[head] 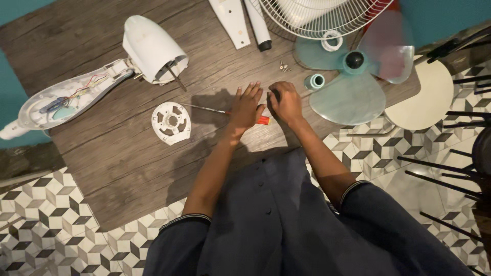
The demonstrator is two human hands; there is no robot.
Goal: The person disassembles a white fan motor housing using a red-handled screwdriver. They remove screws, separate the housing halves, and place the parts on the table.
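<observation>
Red-handled screwdriver (225, 111) — half-hidden under left hand (246, 108), right hand (285, 102) curled, contents unseen

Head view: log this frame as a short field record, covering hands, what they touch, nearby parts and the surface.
Surface: wooden board lying on patterned tile floor
Left hand: flat on the red-handled screwdriver
Right hand: curled over a small dark part, too hidden to identify
Near left: white round vented disc, white motor housing
Near right: translucent fan blade, teal cap, small screws
Top: white wire fan guard
</observation>
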